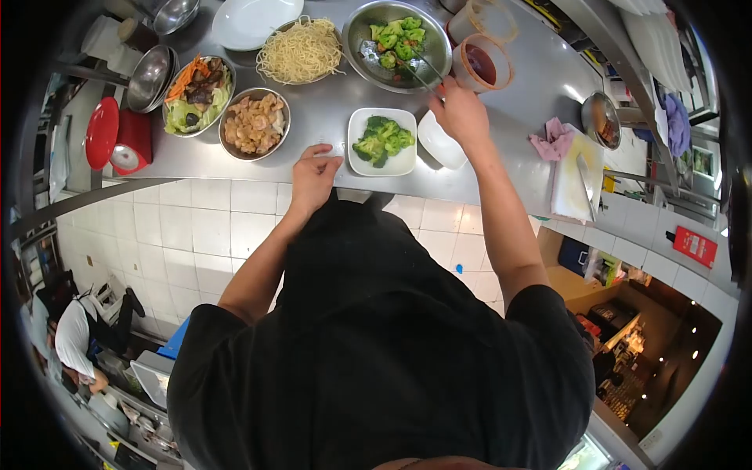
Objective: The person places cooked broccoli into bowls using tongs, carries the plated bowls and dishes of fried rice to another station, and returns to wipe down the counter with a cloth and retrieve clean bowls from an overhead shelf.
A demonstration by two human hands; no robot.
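My right hand (462,113) is closed around thin metal tongs (427,70). Their tips reach into a steel bowl (358,70) of broccoli florets (403,33). Just below this hand a white dish (441,142) stands partly covered by it. To its left, near the counter's front edge, a square white dish (355,165) holds more broccoli (384,141). My left hand (316,176) rests at the counter edge, left of that dish, fingers loosely bent and apart, with nothing in it.
On the steel counter are a bowl of noodles (301,51), a bowl of raw-looking meat pieces (254,124), a vegetable bowl (200,94) and a red scale (133,141). At right, a knife (585,182) lies on a cutting board (569,192). Sauce containers (479,66) stand behind my right hand.
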